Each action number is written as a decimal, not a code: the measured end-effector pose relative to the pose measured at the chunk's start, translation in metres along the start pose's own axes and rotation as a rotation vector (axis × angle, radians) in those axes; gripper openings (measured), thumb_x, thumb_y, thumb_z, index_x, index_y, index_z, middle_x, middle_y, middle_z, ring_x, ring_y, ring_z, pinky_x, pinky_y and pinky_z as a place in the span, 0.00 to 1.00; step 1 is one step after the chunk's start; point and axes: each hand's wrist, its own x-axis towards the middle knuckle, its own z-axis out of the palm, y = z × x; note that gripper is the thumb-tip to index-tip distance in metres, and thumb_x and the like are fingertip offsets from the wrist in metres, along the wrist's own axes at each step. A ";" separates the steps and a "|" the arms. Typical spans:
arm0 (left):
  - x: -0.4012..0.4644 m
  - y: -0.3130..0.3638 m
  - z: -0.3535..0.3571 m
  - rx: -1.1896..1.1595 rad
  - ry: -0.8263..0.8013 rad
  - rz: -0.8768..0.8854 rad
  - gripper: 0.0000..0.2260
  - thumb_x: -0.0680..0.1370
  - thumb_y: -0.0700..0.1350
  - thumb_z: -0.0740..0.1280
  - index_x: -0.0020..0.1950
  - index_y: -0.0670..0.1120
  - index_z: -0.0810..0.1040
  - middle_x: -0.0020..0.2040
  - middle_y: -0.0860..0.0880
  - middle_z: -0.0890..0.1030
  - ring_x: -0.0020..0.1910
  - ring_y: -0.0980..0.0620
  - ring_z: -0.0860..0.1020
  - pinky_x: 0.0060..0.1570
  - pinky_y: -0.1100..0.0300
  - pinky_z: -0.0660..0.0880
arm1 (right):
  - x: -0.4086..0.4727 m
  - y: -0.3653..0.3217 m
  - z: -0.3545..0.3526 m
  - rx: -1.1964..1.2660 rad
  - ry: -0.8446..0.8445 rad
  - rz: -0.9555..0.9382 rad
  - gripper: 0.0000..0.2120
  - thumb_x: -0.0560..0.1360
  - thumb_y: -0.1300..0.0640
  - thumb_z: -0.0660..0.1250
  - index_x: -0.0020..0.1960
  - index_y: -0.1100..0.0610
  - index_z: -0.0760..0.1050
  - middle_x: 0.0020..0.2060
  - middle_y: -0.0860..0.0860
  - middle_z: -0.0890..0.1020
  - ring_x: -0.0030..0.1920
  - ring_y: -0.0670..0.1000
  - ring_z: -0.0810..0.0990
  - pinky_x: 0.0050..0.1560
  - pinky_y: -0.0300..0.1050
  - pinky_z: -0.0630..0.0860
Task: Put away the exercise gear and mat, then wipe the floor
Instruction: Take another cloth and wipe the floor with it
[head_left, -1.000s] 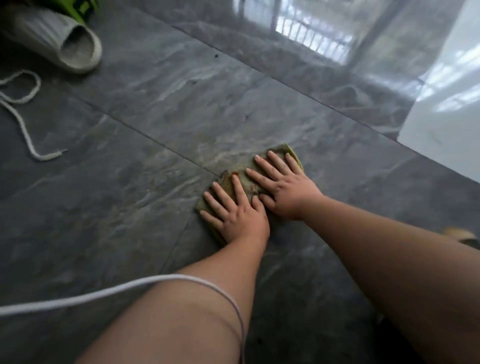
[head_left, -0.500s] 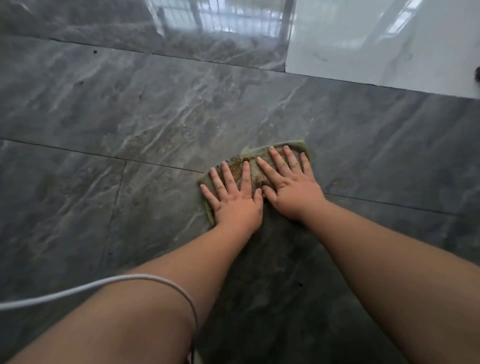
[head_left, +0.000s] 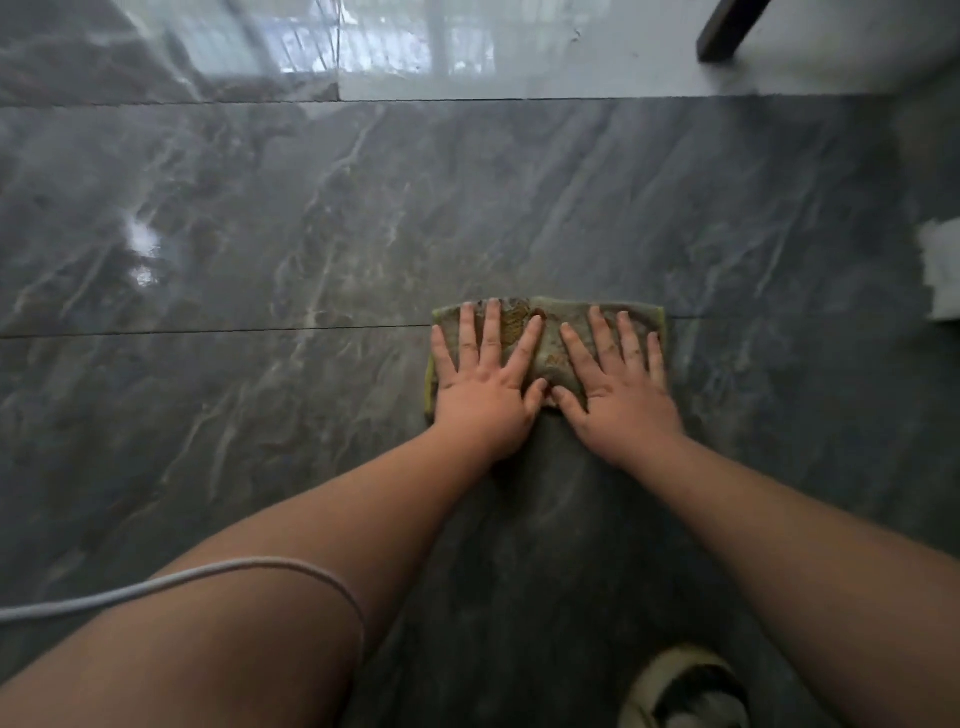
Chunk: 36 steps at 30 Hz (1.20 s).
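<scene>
A folded, stained green cloth (head_left: 551, 323) lies on the dark grey marble floor (head_left: 260, 234), right of centre. My left hand (head_left: 483, 382) presses flat on its left half with the fingers spread. My right hand (head_left: 618, 387) presses flat on its right half, fingers also spread. The thumbs almost touch. Neither hand curls around the cloth; the near part of the cloth is hidden under the palms. No exercise gear or mat is in view.
A white cord (head_left: 234, 569) loops over my left forearm. A light slipper (head_left: 685, 691) sits at the bottom edge. A white crumpled object (head_left: 943, 270) lies at the right edge. A dark furniture leg (head_left: 727, 28) stands on glossy white tiles (head_left: 571, 67) at the far side.
Both hands have slid the cloth across the floor and the view has swung round; the hands now sit side by side. The rolled mat and rope have left the view.
</scene>
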 end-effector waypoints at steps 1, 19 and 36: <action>-0.005 0.000 0.003 0.015 -0.003 0.029 0.31 0.79 0.66 0.44 0.77 0.61 0.33 0.79 0.44 0.32 0.75 0.38 0.28 0.68 0.31 0.31 | -0.012 -0.001 0.004 0.009 0.008 0.018 0.35 0.77 0.33 0.45 0.78 0.43 0.36 0.79 0.50 0.39 0.78 0.56 0.36 0.75 0.61 0.34; -0.172 -0.065 0.084 0.033 0.038 -0.082 0.31 0.79 0.63 0.52 0.80 0.56 0.48 0.80 0.41 0.49 0.78 0.35 0.44 0.73 0.33 0.46 | -0.124 -0.085 0.055 0.035 0.007 -0.238 0.30 0.78 0.43 0.55 0.79 0.46 0.55 0.79 0.53 0.54 0.79 0.59 0.49 0.75 0.64 0.50; -0.144 -0.252 0.035 0.030 0.104 -0.318 0.33 0.76 0.66 0.47 0.79 0.61 0.40 0.81 0.43 0.41 0.78 0.39 0.38 0.74 0.35 0.41 | 0.008 -0.249 0.016 0.004 0.052 -0.473 0.31 0.79 0.39 0.51 0.79 0.42 0.48 0.80 0.50 0.49 0.79 0.58 0.45 0.76 0.64 0.43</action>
